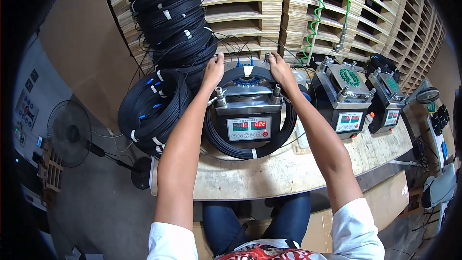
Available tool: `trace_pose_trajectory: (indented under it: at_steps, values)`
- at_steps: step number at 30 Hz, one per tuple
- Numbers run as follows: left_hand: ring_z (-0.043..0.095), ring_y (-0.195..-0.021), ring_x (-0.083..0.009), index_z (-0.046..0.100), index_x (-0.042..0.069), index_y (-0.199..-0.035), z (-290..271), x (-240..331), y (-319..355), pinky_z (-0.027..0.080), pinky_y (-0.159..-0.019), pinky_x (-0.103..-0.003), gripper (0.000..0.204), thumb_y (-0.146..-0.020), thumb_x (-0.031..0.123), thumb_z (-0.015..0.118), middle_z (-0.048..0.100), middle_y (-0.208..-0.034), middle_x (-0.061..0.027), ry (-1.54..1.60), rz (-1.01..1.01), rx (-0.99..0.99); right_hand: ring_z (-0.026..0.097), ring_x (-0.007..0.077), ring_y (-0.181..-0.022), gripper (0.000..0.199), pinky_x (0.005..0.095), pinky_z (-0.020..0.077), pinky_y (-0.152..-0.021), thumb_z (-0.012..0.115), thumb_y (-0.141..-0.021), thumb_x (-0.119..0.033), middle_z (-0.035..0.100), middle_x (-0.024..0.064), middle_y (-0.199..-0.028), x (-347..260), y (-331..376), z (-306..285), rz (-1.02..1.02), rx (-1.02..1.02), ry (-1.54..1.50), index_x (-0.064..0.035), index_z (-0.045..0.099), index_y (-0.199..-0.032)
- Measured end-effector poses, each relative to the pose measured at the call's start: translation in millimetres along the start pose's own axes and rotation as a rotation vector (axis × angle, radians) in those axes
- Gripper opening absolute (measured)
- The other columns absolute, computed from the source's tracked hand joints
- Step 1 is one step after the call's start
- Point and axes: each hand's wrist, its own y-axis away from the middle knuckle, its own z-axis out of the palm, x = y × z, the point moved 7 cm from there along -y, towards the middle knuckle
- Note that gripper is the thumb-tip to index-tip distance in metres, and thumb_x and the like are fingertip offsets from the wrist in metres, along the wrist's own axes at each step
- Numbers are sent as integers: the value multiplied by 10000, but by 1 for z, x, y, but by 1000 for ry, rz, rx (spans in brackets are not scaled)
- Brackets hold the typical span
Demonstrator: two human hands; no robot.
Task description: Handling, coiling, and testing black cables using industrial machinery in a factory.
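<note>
A fiber polishing machine (248, 110) with a metal top and a lit red-digit panel stands in front of me. A coil of black cable (255, 153) hangs around it, its upper part crossing the top plate. Blue connectors (245, 63) stick up at the plate's far side. My left hand (214, 71) is closed at the far left corner; what its fingers hold is hidden. My right hand (283, 71) is at the far right corner, fingers closed at a metal corner post (267, 57). The two near posts (275, 94) are untouched.
Left of the machine lie a looped cable coil (154, 106) and a tall stack of coils (168, 19). Two similar machines (341, 98) stand to the right on the wooden table (240, 178). Pallets (240, 5) rise behind; a green spiral hose (315, 19) hangs there. A fan (72, 134) stands left.
</note>
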Motion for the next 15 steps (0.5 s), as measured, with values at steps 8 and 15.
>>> trace_pose_trajectory:
  at_steps: [8, 15]
  values:
    - [529, -1254, -446, 597, -28, -1256, -1, 9, 10, 381, -1079, -473, 817, -965, 685, 326, 589, -1303, -284, -31, -101, 23, 549, 410, -1264, 518, 394, 404, -1063, 444, -1024, -368, 593, 297, -1298, 2, -3, -3, -159, 24, -272, -56, 466, -1437]
    - [539, -1266, -410, 600, -38, -1247, -2, -2, -1, 401, -1068, -437, 682, -968, 571, 473, 596, -1308, -275, 61, 96, 67, 563, 487, -1180, 513, 475, 429, -1024, 449, -1019, -381, 652, 330, -1115, -4, 0, -4, -184, 58, -264, -98, 440, -1447]
